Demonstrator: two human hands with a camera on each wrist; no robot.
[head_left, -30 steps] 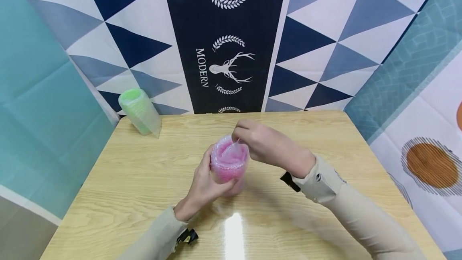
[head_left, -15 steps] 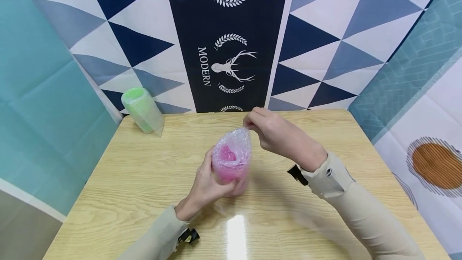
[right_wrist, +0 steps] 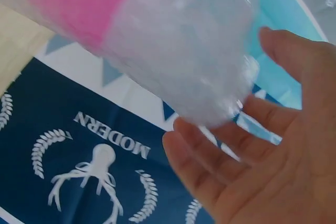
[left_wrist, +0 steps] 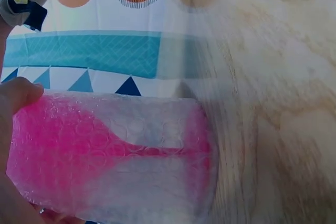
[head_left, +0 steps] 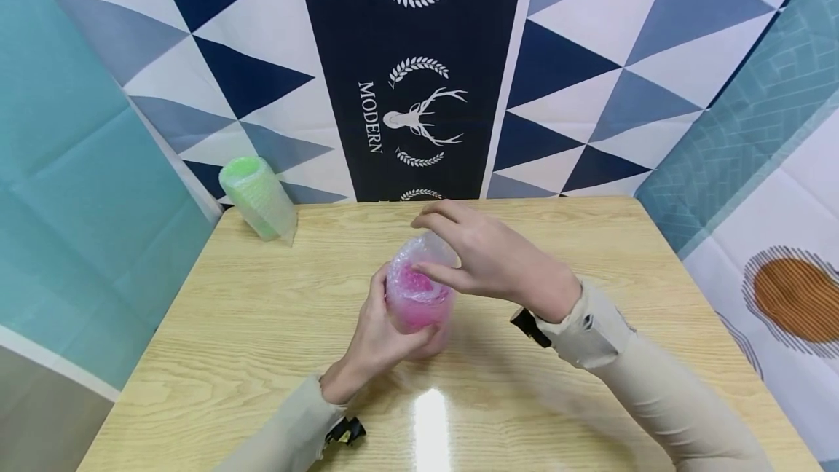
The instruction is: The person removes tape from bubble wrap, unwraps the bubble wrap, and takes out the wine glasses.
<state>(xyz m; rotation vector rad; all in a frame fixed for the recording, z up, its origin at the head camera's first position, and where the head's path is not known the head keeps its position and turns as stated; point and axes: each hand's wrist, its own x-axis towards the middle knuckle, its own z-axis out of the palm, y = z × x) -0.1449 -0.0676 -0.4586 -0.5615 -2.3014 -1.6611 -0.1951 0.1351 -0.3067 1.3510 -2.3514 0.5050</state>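
Note:
A pink stemmed goblet (left_wrist: 63, 145) wrapped in clear bubble wrap (head_left: 429, 248) stands upright on the wooden table. Its bowl, thin stem and round foot show through the wrap in the left wrist view. My left hand (head_left: 375, 337) grips the wrapped bowl from the near left, thumb on the front. Above the bowl, the wrap rises in a loose collar on the far side. My right hand (head_left: 488, 252) is at that collar, fingers spread and thumb apart. In the right wrist view the wrap's top edge lies between the thumb and fingers, unpinched.
A green cup-like thing (head_left: 257, 194) in bubble wrap stands at the table's back left corner. The wooden table (head_left: 262, 312) meets a patterned cloth wall (head_left: 419, 79) at the back, with teal cloth at both sides.
My right hand first had its fingers at the wrap's mouth, then pulled the top edge up and right. Now it has let go and spread its fingers. My left hand keeps its grip.

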